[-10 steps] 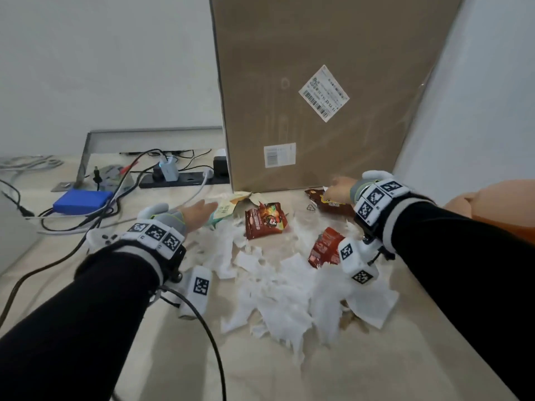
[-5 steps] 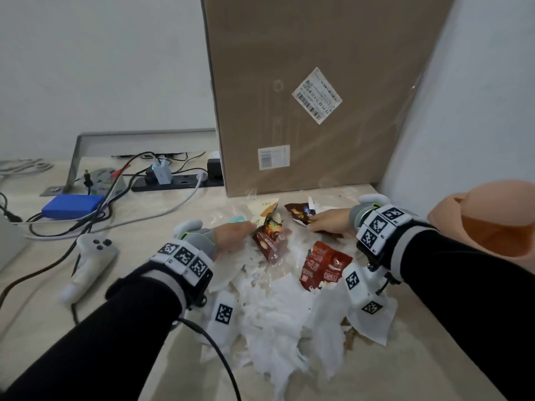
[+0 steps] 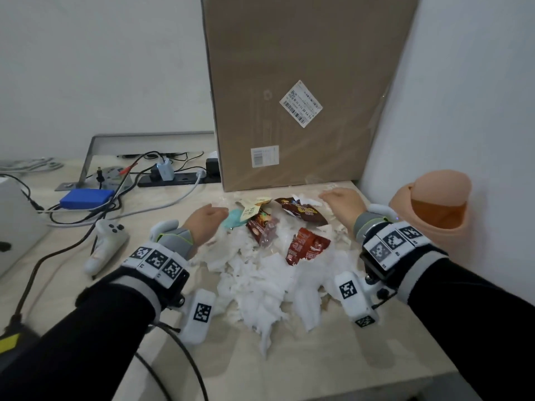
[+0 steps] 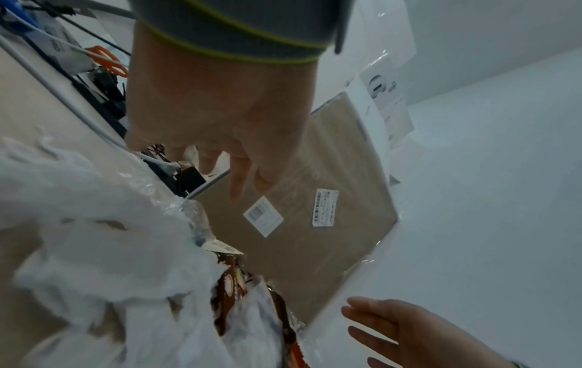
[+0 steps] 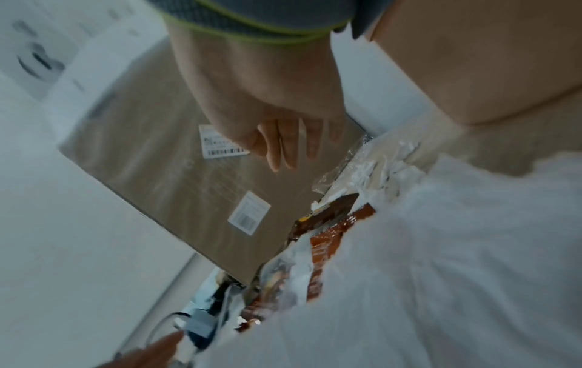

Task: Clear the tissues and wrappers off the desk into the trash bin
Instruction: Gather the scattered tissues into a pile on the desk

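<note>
Cardboard box (image 3: pixel 304 91) far, trash bin (image 3: pixel 434 209) off right. Tissue heap (image 3: pixel 260 282) mid-desk, now bunched tighter than a second ago, wrappers (image 3: pixel 307 244) pulled nearer too. Left hand (image 3: pixel 202 224) and right hand (image 3: pixel 343 202) flanking it, fingers spread, gripping nothing. Scoop probably next.
</note>
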A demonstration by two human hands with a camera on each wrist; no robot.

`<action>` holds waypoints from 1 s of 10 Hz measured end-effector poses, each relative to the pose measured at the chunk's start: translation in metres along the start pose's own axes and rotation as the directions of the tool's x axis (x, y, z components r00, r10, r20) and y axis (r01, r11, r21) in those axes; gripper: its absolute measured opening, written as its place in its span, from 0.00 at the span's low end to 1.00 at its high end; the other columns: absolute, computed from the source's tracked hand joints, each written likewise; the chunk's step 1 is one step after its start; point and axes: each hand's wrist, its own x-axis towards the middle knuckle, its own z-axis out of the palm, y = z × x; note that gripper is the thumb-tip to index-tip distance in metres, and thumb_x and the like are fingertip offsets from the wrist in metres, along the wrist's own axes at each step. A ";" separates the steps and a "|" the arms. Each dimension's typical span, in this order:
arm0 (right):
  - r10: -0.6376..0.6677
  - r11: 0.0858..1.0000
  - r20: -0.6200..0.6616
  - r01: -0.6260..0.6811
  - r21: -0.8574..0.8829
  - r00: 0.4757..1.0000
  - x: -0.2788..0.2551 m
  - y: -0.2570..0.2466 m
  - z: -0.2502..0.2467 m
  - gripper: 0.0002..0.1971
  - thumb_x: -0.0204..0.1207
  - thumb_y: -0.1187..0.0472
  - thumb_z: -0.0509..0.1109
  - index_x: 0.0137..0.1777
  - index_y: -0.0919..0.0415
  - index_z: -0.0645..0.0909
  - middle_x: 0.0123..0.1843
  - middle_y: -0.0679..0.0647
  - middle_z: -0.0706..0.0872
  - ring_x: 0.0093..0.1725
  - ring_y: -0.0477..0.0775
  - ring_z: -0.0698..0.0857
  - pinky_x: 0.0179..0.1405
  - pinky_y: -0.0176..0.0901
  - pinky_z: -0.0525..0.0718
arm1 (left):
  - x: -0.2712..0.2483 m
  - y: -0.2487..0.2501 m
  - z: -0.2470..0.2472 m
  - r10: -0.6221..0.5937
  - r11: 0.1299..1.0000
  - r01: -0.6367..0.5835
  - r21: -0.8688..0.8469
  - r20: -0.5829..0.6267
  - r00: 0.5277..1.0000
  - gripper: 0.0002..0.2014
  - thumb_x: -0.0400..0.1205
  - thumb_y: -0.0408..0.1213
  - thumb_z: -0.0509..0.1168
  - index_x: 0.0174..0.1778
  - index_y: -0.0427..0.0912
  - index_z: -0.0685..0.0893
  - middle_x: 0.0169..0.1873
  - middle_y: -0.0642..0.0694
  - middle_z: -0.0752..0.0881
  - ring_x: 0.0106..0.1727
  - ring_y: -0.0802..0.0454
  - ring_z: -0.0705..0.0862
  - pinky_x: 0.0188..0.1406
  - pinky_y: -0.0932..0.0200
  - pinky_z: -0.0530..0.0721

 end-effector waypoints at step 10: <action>0.145 0.960 -0.172 -0.096 0.261 0.974 -0.095 0.089 0.026 0.16 0.82 0.56 0.55 0.61 0.51 0.82 0.67 0.51 0.83 0.67 0.56 0.80 0.70 0.47 0.74 | -0.085 -0.028 0.056 -0.110 0.982 0.129 -0.140 0.135 0.985 0.24 0.89 0.45 0.52 0.79 0.38 0.65 0.79 0.38 0.66 0.80 0.39 0.65 0.79 0.43 0.66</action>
